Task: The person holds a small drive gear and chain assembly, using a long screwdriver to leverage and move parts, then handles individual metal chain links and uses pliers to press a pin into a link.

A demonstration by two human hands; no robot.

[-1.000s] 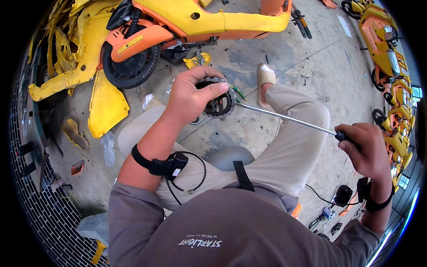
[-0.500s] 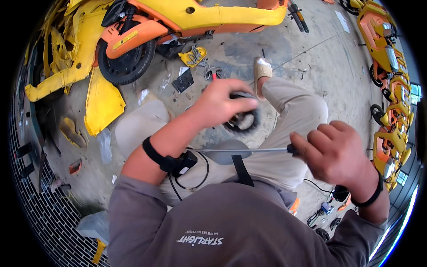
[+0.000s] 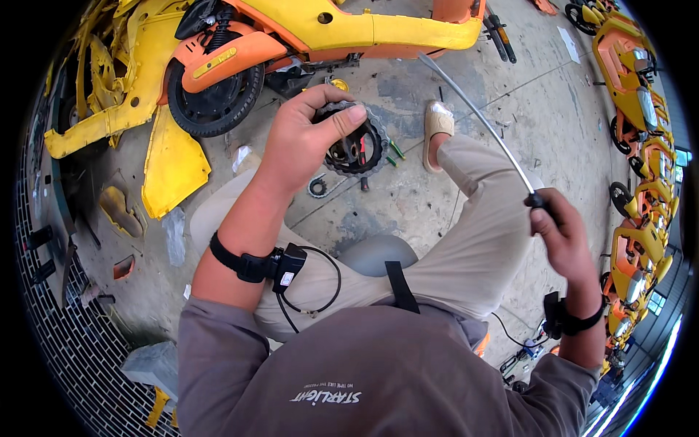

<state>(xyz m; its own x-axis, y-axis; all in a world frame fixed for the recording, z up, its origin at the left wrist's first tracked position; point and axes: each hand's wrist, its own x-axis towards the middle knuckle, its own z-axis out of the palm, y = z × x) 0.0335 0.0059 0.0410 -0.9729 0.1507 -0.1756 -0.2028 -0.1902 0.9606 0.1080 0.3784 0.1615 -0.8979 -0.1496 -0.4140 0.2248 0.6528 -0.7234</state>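
Note:
My left hand (image 3: 306, 138) grips a dark, toothed ring part (image 3: 375, 149) upright in front of me, thumb over its top. My right hand (image 3: 555, 229), at the right, is closed on the black handle of a long metal screwdriver (image 3: 495, 137). Its shaft points up and away from me, with the tip apart from the ring. Beyond the ring, green-handled tools (image 3: 395, 151) and a small black ring (image 3: 317, 187) lie on the concrete between my legs.
A yellow and orange scooter (image 3: 393, 29) lies across the top, beside broken yellow panels (image 3: 175, 167) at the left. A row of scooters (image 3: 626, 87) lines the right. My sandalled foot (image 3: 439, 131) is ahead. A grey block (image 3: 149, 368) sits at lower left.
The screwdriver has swung from pointing left at the ring to pointing upward. My left hand dipped rightward with the ring, blurred, and is now raised back leftward.

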